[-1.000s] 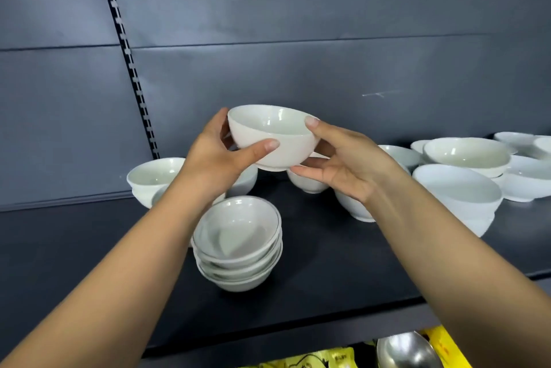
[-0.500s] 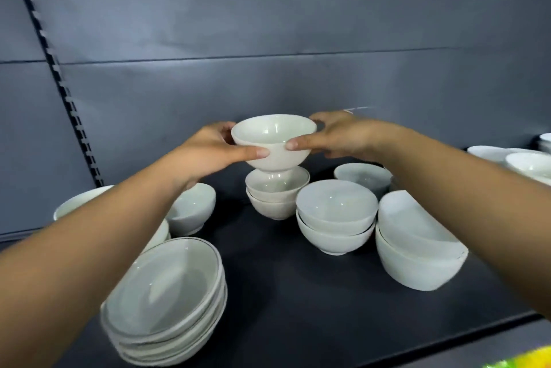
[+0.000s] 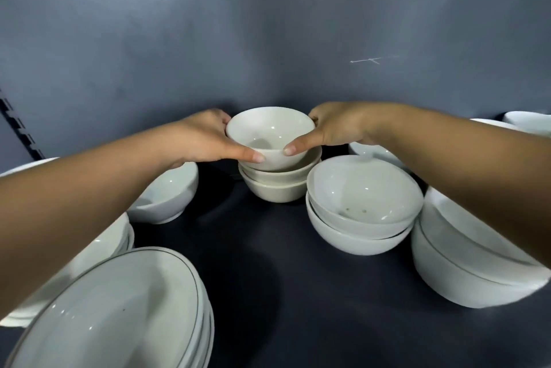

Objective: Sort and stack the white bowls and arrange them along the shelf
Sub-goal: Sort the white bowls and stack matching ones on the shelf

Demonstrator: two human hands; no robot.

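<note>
A small white bowl [image 3: 269, 132] sits nested on top of a stack of two like bowls [image 3: 275, 188] at the back of the dark shelf [image 3: 283, 293]. My left hand [image 3: 205, 138] grips its left side, thumb along the front wall. On the other side my right hand [image 3: 334, 129] holds the bowl's right side, thumb on the front. Both forearms reach in from the lower corners.
A pair of stacked bowls [image 3: 360, 206] stands right of the small stack, a larger stack [image 3: 465, 260] further right. A single bowl [image 3: 167, 191] lies under my left arm. Wide rimmed bowls [image 3: 119, 314] are stacked front left. More bowls [image 3: 527, 123] sit far right.
Both hands carried the bowl rightwards and lowered it from the air onto the two-bowl stack. The view moved closer to the shelf.
</note>
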